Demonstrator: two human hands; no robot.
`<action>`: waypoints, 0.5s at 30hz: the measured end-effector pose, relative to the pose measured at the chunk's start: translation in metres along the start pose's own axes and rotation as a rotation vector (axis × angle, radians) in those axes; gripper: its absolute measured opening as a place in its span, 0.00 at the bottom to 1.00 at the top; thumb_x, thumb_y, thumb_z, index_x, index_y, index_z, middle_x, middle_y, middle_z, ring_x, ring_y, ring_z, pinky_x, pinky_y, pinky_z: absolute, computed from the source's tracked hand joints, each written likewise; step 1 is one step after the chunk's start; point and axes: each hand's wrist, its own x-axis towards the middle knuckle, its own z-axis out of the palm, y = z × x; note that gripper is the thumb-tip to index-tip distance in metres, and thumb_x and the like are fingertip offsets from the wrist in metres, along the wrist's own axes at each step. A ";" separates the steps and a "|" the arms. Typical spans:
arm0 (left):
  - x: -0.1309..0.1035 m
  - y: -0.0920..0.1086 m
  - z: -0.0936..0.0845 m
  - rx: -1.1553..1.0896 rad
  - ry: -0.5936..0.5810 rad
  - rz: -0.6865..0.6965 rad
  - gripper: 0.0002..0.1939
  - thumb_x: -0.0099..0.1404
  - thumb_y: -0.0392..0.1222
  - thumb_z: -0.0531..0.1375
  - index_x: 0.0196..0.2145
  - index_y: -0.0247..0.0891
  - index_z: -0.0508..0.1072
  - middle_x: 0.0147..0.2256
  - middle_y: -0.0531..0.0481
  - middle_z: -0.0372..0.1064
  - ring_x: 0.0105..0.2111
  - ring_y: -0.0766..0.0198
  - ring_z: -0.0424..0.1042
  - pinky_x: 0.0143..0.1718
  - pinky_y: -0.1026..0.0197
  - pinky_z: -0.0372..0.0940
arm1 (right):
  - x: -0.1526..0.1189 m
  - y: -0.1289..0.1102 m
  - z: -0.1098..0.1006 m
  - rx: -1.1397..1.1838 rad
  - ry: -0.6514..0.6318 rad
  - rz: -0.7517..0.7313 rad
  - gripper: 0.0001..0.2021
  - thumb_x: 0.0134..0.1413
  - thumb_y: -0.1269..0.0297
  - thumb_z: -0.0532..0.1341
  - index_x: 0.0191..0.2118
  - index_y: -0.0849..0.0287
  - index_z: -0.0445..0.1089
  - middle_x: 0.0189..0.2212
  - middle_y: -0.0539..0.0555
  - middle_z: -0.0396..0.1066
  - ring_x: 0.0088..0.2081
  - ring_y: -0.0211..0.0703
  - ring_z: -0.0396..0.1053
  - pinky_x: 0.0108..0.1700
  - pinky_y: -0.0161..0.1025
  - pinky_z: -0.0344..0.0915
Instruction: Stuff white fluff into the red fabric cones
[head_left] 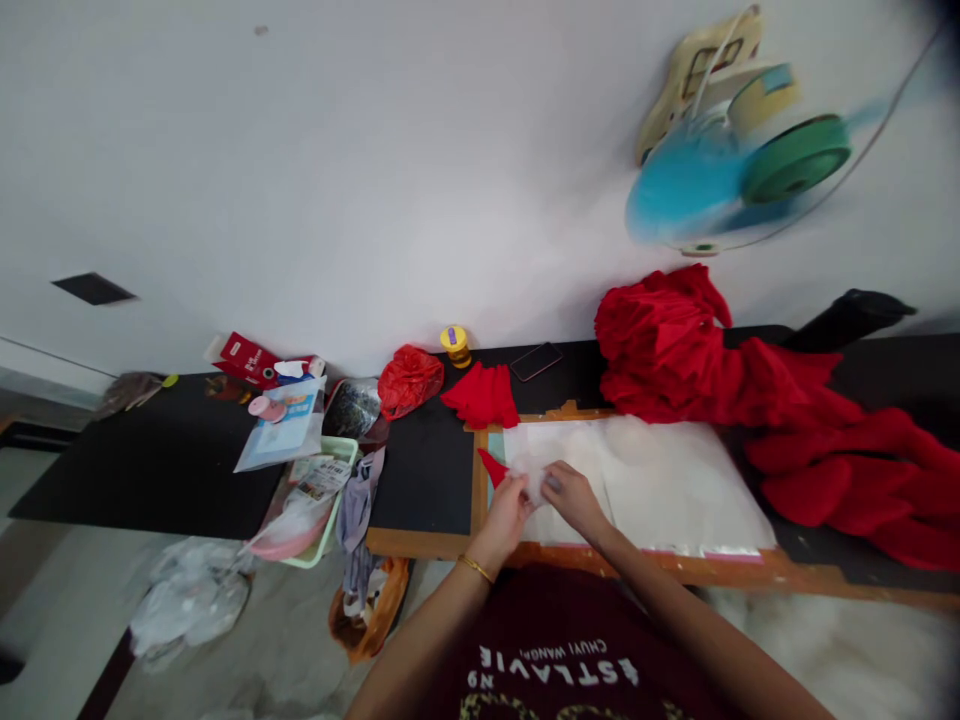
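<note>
Left hand (511,502): pinching white material (535,482) near tabletop (431,475) front edge
Right hand (568,491): pinching white material too
Red cloth pile (652,350): by back edge

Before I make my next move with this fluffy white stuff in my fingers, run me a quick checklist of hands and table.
1. White stuff gripped: ok, pinched between the left hand and right hand.
2. Either hand free: not ok, both are at the white stuff.
3. Pointed red piece held: cannot tell, it shows just beyond the left hand, its lower end hidden.
4. Phone out of the way: ok, lying flat farther back, apart from both hands.
5. Yellow-lidded jar upright: ok, standing near the wall.
</note>
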 end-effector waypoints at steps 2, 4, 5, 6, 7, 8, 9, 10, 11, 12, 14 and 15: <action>-0.006 -0.002 -0.003 0.066 -0.031 0.000 0.20 0.49 0.47 0.70 0.38 0.36 0.74 0.37 0.46 0.75 0.35 0.60 0.74 0.37 0.57 0.72 | 0.000 0.003 -0.003 -0.007 0.001 0.014 0.06 0.47 0.70 0.55 0.29 0.57 0.69 0.29 0.52 0.69 0.32 0.44 0.69 0.39 0.39 0.67; -0.009 -0.005 -0.007 0.140 -0.034 0.002 0.20 0.47 0.45 0.71 0.36 0.35 0.75 0.32 0.48 0.74 0.29 0.63 0.73 0.32 0.59 0.72 | -0.002 0.003 -0.006 0.016 -0.050 -0.002 0.06 0.47 0.69 0.55 0.30 0.56 0.69 0.28 0.51 0.70 0.30 0.42 0.69 0.36 0.37 0.66; -0.009 -0.006 -0.009 0.171 -0.021 0.006 0.19 0.47 0.45 0.71 0.36 0.34 0.75 0.30 0.49 0.73 0.27 0.64 0.71 0.29 0.60 0.71 | -0.004 0.002 -0.007 0.032 -0.076 0.005 0.07 0.47 0.69 0.55 0.31 0.56 0.69 0.27 0.50 0.71 0.29 0.41 0.69 0.34 0.36 0.66; -0.008 -0.007 -0.012 0.198 -0.004 0.014 0.18 0.48 0.45 0.70 0.35 0.34 0.75 0.29 0.49 0.72 0.25 0.65 0.70 0.27 0.62 0.70 | -0.005 0.002 -0.008 0.051 -0.092 0.031 0.07 0.48 0.68 0.55 0.32 0.56 0.70 0.26 0.49 0.71 0.27 0.41 0.69 0.33 0.36 0.65; -0.006 -0.008 -0.015 0.224 0.017 0.025 0.17 0.49 0.45 0.69 0.35 0.33 0.75 0.28 0.50 0.72 0.23 0.66 0.69 0.26 0.63 0.68 | -0.007 0.003 -0.008 0.075 -0.093 0.080 0.07 0.49 0.67 0.54 0.33 0.56 0.69 0.24 0.48 0.70 0.25 0.41 0.68 0.31 0.36 0.65; -0.005 -0.008 -0.019 0.248 0.039 0.037 0.16 0.50 0.45 0.68 0.35 0.34 0.75 0.27 0.51 0.71 0.22 0.67 0.68 0.25 0.63 0.68 | -0.009 0.004 -0.009 0.101 -0.083 0.143 0.07 0.51 0.65 0.54 0.34 0.55 0.69 0.22 0.47 0.69 0.23 0.41 0.68 0.29 0.35 0.64; -0.004 -0.008 -0.024 0.272 0.059 0.048 0.15 0.52 0.46 0.66 0.35 0.34 0.75 0.27 0.51 0.71 0.22 0.67 0.68 0.25 0.63 0.67 | -0.011 0.006 -0.009 0.129 -0.074 0.204 0.07 0.53 0.63 0.54 0.34 0.55 0.68 0.19 0.46 0.67 0.22 0.40 0.67 0.28 0.36 0.65; -0.003 -0.008 -0.028 0.295 0.074 0.058 0.14 0.53 0.46 0.65 0.35 0.34 0.75 0.27 0.51 0.71 0.22 0.67 0.67 0.24 0.63 0.66 | -0.013 0.008 -0.010 0.161 -0.076 0.249 0.08 0.55 0.61 0.53 0.35 0.55 0.67 0.19 0.46 0.67 0.21 0.40 0.67 0.28 0.36 0.66; -0.003 -0.007 -0.032 0.320 0.082 0.064 0.14 0.54 0.47 0.64 0.34 0.34 0.75 0.27 0.51 0.71 0.22 0.67 0.67 0.24 0.63 0.66 | -0.015 0.010 -0.012 0.200 -0.090 0.273 0.09 0.56 0.59 0.54 0.35 0.56 0.67 0.20 0.47 0.69 0.22 0.40 0.68 0.29 0.37 0.67; -0.003 -0.006 -0.035 0.347 0.084 0.070 0.13 0.54 0.47 0.63 0.33 0.34 0.75 0.26 0.52 0.71 0.22 0.67 0.67 0.24 0.63 0.66 | -0.017 0.012 -0.013 0.245 -0.120 0.274 0.10 0.57 0.57 0.54 0.38 0.56 0.67 0.26 0.49 0.73 0.23 0.40 0.70 0.29 0.37 0.69; -0.003 -0.004 -0.038 0.404 0.070 0.088 0.10 0.54 0.45 0.64 0.30 0.34 0.75 0.24 0.53 0.70 0.22 0.67 0.66 0.25 0.64 0.64 | -0.018 0.015 -0.018 0.340 -0.197 0.243 0.18 0.56 0.54 0.58 0.49 0.56 0.67 0.47 0.57 0.73 0.32 0.42 0.73 0.31 0.39 0.72; -0.004 -0.004 -0.038 0.433 0.054 0.101 0.08 0.53 0.43 0.64 0.29 0.35 0.75 0.23 0.54 0.69 0.22 0.67 0.65 0.25 0.64 0.63 | -0.018 0.015 -0.021 0.381 -0.225 0.228 0.25 0.54 0.53 0.61 0.56 0.55 0.63 0.58 0.60 0.66 0.39 0.44 0.74 0.34 0.40 0.74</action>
